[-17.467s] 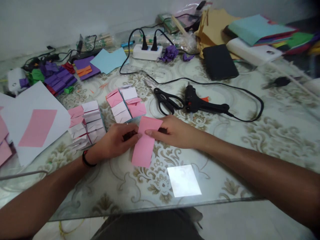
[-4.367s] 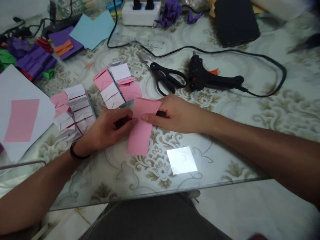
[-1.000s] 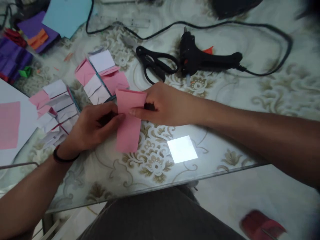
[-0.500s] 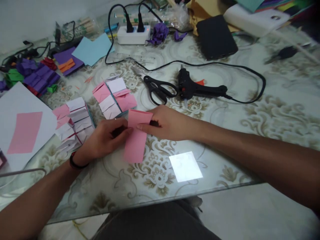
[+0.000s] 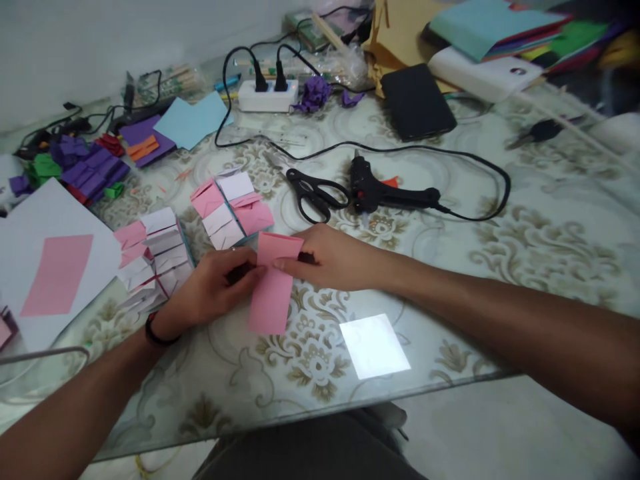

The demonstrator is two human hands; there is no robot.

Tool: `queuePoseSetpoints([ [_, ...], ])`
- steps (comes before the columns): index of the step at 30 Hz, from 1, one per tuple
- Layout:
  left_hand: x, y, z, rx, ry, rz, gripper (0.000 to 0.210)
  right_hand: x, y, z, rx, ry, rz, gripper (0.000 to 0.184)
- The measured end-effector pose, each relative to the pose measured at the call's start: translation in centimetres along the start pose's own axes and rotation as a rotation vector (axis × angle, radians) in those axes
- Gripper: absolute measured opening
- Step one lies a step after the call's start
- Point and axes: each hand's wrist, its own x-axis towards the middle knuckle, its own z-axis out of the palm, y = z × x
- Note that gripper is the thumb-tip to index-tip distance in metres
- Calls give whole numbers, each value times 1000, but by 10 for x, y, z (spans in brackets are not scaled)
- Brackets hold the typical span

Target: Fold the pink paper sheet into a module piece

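Observation:
A folded strip of pink paper [image 5: 273, 303] is held between my two hands, its folded end away from me and its flat end toward me. My left hand [image 5: 213, 283] pinches its left edge. From the right, my right hand [image 5: 333, 259] grips the same strip, thumb on top and fingers behind it, partly hidden. Just beyond my hands lies a folded pink-and-white paper block [image 5: 233, 207]. Another such block [image 5: 159, 257] sits left of it, close to my left wrist. Both blocks show small folded flaps.
Black scissors [image 5: 317, 195] and a black glue gun [image 5: 380, 190] with its cord lie beyond my hands. Further back are a white power strip [image 5: 267, 97] and a black flat case [image 5: 417, 103]. White paper [image 5: 107, 267] with a pink piece lies left; purple folded paper [image 5: 93, 170] lies behind it.
The view has tilted up slightly, so things appear lower in the picture. Both hands keep the same hold on the pink paper.

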Motion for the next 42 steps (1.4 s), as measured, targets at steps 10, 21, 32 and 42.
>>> queuePoseSetpoints([
  [10,-1,-3,1,-5,11,30,32,0,-1,0,9,-2,-6,43],
  [21,-1,-1,0,5,9,12,32,1,-2,0,-19,9,7,44],
  [32,-1,-1,0,7,1,10,32,0,-2,0,-4,7,1,45],
  [42,0,-1,0,4,8,12,32,1,-2,-1,-3,-9,8,42],
])
